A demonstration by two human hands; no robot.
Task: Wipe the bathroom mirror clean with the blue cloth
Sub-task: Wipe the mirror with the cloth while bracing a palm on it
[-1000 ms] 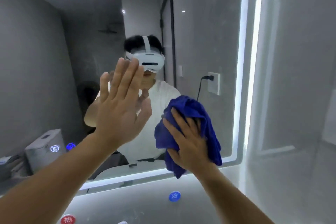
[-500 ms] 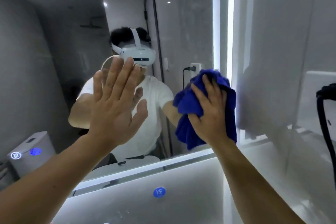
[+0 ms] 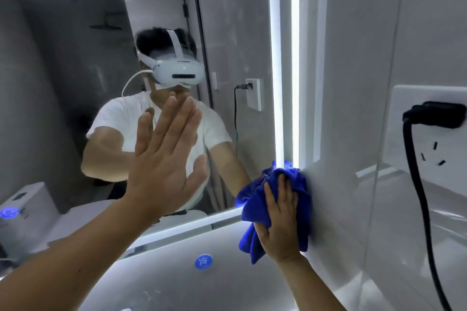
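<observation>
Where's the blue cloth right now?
Head view, right side: the blue cloth is bunched under the right hand at the lower right corner of the mirror, beside the side wall.

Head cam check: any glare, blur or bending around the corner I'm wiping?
Head view: the lit strip edging the mirror blows out to white just above the blue cloth; the reflection is dim and slightly soft, the left hand and right hand read sharper; wide-angle bending tilts the strip and wall lines.
</observation>
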